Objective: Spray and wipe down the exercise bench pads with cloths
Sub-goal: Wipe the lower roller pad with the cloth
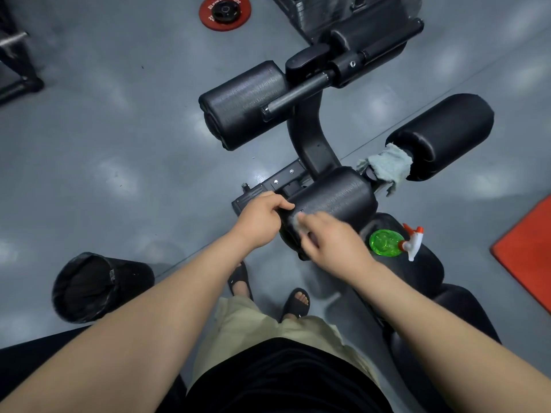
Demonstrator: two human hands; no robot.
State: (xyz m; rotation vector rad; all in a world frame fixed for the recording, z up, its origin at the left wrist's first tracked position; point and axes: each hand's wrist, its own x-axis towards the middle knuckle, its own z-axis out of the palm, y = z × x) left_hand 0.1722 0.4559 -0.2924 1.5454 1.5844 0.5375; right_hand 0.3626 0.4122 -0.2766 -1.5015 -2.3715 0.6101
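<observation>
A black roller pad of the exercise bench lies just in front of me. My left hand grips its near left end. My right hand presses a small grey cloth against the pad's near face; the cloth is mostly hidden under the fingers. A second pale cloth hangs on the bar between this pad and the right roller pad. A green spray bottle with a white and orange trigger lies on the bench seat.
Another roller pad sits farther off on the left of the frame. A black bin stands on the grey floor at lower left. A red weight plate lies at the top. An orange mat lies at the right edge.
</observation>
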